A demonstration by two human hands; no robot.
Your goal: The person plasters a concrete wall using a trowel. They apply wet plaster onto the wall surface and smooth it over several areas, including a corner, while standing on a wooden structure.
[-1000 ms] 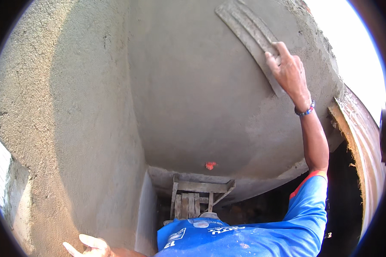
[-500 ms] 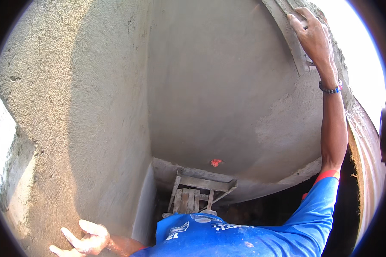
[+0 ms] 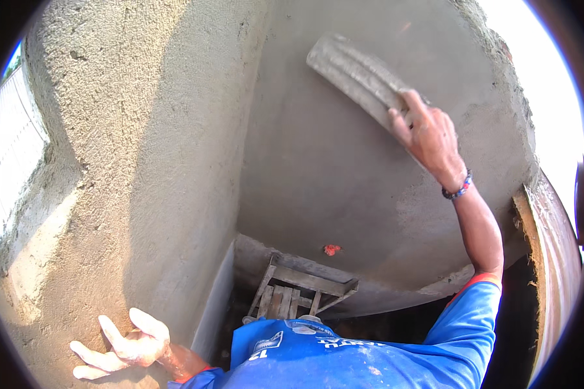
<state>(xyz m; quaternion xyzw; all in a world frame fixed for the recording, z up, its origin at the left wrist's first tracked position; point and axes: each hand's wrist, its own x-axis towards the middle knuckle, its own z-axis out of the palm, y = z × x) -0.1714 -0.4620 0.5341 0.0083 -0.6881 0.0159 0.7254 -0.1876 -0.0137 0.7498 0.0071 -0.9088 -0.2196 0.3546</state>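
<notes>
My right hand (image 3: 429, 137) grips a long grey plastering float (image 3: 357, 76), fingers wrapped around it near its lower right end. The float lies slantwise against the smooth grey plastered wall (image 3: 318, 175), its far end pointing to the upper left. A beaded bracelet circles my right wrist. At the lower left, my left hand (image 3: 126, 347) is open with its fingers spread, in front of the rough plastered left wall (image 3: 104, 259). It holds nothing; whether it touches that wall I cannot tell.
A wooden frame of boards (image 3: 308, 279) stands below, at the wall's foot. A small red-orange patch (image 3: 331, 249) marks the wall's lower part. The wall has a ragged right edge, with a worn wooden board (image 3: 555, 259) beyond it. Daylight shows through an opening at the left.
My right hand has brought the float from the wall's upper right edge leftward and down, now tilted to the upper left. My left hand has risen slightly, its fingers still spread.
</notes>
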